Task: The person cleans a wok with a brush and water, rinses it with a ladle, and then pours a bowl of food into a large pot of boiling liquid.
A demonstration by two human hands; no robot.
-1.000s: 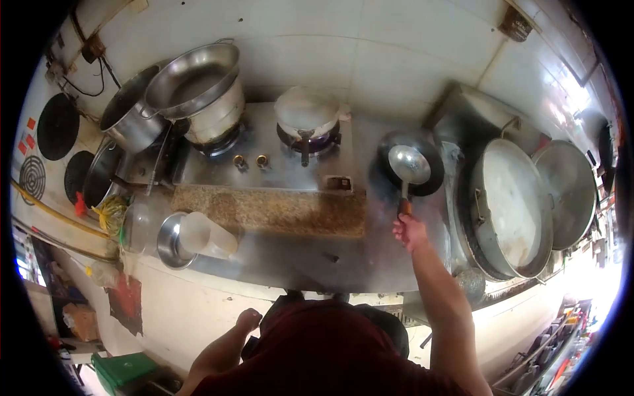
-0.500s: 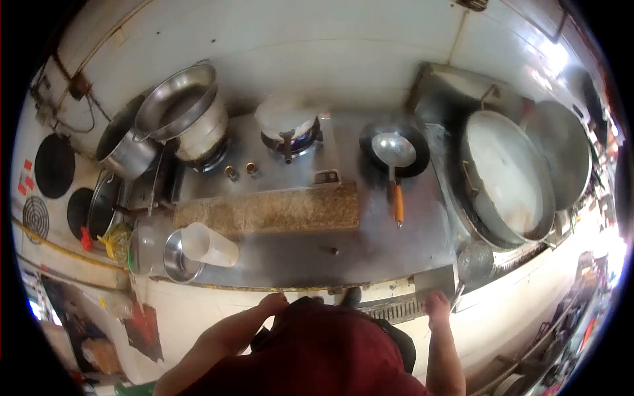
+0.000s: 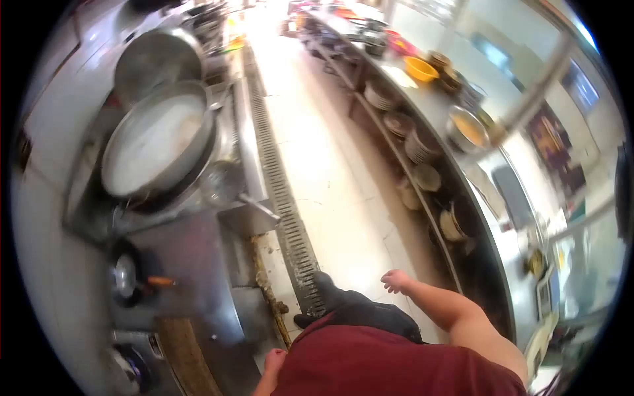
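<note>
At the far left, a ladle [image 3: 124, 276] with an orange handle lies in a small dark wok [image 3: 140, 259] on the steel table [image 3: 198, 264]. Further along the table, a large wok [image 3: 210, 142] holds a pale liquid, and a wire skimmer [image 3: 221, 183] rests just beside its rim at the table's edge. The left hand [image 3: 274, 360] sits low, near the front edge of the table. It is only partly visible, so it cannot be determined whether it is apart or closed, and no object is seen in it. A long drain grate [image 3: 284, 198] runs along the floor beside the table. The right hand [image 3: 396, 280] hangs in the air above the floor, to the right of the grate. It is empty, with the fingers loosely spread. The two hands are well apart. At the right, stacked plates [image 3: 416, 142] fill a shelf, and a yellow bowl [image 3: 421, 68] stands on the surface above.
</note>
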